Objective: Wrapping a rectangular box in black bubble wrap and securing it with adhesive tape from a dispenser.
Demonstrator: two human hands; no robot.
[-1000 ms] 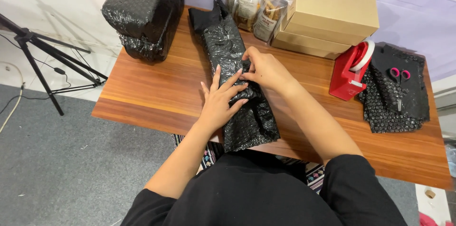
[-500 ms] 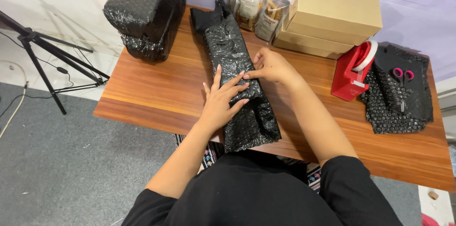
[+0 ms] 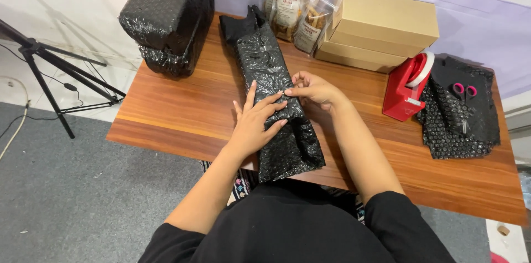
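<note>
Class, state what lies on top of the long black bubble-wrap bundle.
The left hand lies flat on the bundle; the right hand touches its edge. Its contents are hidden by the wrap.

You are looking down on a wooden table [image 3: 166,108] with a warm brown grain, standing on grey carpet [image 3: 66,196]. At ten o'clock a black tripod [image 3: 50,75] stands against the white wall [image 3: 72,8], cables trailing beside it. At one o'clock a lilac wall strip [image 3: 475,25] runs behind the table.
</note>
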